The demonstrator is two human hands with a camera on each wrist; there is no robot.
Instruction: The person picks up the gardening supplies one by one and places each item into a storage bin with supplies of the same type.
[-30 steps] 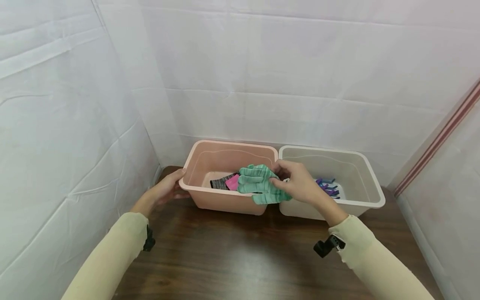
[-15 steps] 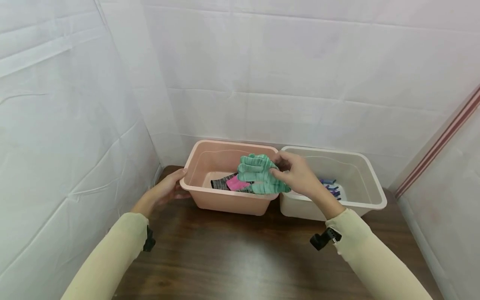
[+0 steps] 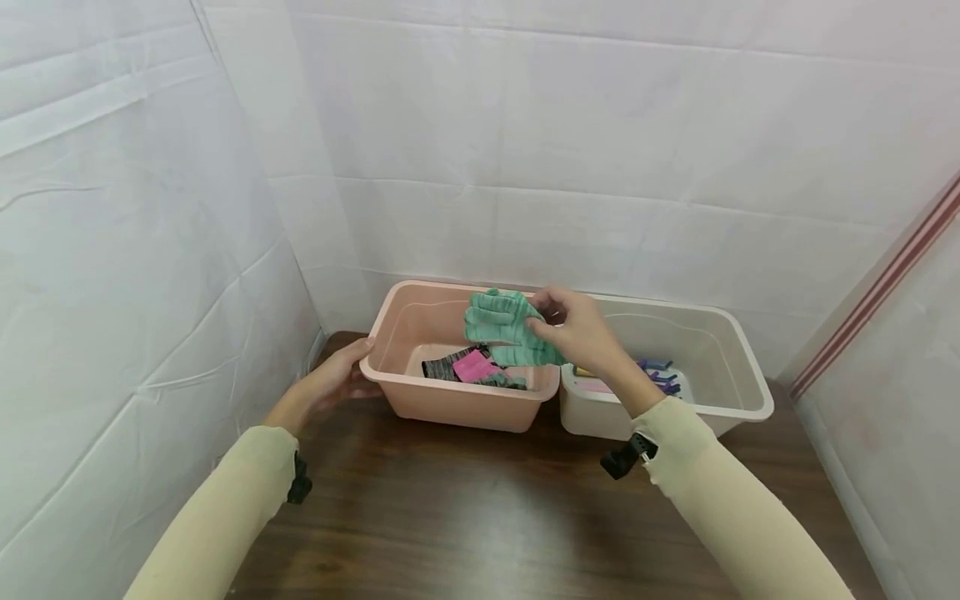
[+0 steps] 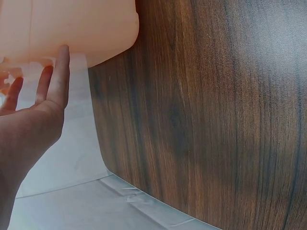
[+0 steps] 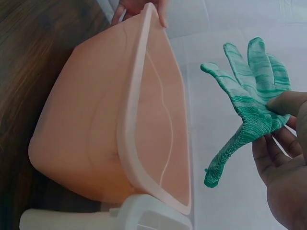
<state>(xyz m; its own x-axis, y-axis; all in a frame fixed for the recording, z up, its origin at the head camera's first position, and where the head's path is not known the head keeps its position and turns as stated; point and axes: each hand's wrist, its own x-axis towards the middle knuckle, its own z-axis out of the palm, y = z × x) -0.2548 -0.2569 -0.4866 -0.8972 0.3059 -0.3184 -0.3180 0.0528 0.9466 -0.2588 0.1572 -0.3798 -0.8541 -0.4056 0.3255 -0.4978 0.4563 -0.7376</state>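
My right hand (image 3: pixel 581 333) pinches a green striped knit glove (image 3: pixel 498 321) between thumb and fingers above the salmon-pink bin (image 3: pixel 450 404). In the right wrist view the glove (image 5: pixel 249 103) hangs with its fingers spread and its cuff drooping. At the bin's left end, my left hand (image 3: pixel 337 379) holds the rim, thumb on top and fingers against the outer wall. The left wrist view shows those fingers (image 4: pixel 60 76) under the bin's side (image 4: pixel 86 28). Inside the bin lie a dark grey mottled fabric piece (image 3: pixel 441 368) and a pink one (image 3: pixel 474 365), with some green fabric beside them.
A light grey bin (image 3: pixel 731 408) stands against the pink bin's right side, holding several purple and blue items (image 3: pixel 660 375) and something pink and yellow near its left end. Both sit on a dark wooden table (image 3: pixel 420 508), with white fabric walls (image 3: pixel 562 150) around.
My right hand has raised the green glove and carried it slightly left and farther back, uncovering more of the pink bin's contents. My left hand stays on the rim.
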